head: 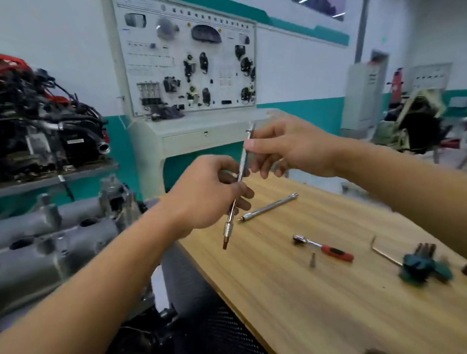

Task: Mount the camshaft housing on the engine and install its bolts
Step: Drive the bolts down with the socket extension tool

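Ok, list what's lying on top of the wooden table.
On the table: extension bar, red-handled ratchet, small bolt-like piece, hex key, teal bit holder. The right forearm covers its right edge.

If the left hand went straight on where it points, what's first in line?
The left hand would likely meet the right hand, gripping the same bar just ahead; depth unclear.
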The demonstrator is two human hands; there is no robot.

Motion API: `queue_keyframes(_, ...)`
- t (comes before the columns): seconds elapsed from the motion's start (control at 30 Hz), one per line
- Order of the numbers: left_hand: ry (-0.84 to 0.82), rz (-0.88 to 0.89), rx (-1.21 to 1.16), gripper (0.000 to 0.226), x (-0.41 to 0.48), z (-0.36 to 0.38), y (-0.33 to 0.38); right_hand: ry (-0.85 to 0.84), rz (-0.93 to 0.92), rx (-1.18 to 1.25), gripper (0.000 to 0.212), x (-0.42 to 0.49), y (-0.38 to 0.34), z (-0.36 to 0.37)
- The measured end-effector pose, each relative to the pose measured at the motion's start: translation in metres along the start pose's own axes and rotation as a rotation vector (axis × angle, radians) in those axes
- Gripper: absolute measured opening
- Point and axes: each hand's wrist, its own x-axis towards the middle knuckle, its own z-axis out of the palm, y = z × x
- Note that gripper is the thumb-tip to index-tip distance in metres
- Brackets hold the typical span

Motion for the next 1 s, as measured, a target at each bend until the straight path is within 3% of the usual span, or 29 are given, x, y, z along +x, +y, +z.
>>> queue_keyframes(0.2,-0.233,-0.204,-0.046,0.025,0.015,0.098,-0.036,0.149,0.316,-0.122,0.017,-0.062,0.101,-0.038)
queue_keyframes(0.43,-0.229,-0.41,0.12,0.019,0.038,0.152,-0.099,0.06,0.339,-0.37,0.006,-0.075,0.162,-0.005)
queue_keyframes(0.6,-0.188,-0.383,0.509,0.009,0.052,0.164,-0.132,0.009,0.263,-0.504,0.014,-0.058,0.18,0.013)
queue_keyframes(0.7,-0.135,-0.357,0.62,0.014,0.057,0.175,-0.141,-0.034,0.254,-0.589,0.015,-0.05,0.186,0.026)
queue_keyframes(0.87,-0.07,-0.238,0.632,0.01,0.059,0.187,-0.145,-0.174,0.388,-0.64,0.01,-0.039,0.194,0.049)
queue_keyframes(1.0,-0.092,-0.248,0.501,0.018,0.054,0.182,-0.153,-0.231,0.435,-0.642,0.025,-0.042,0.201,0.048)
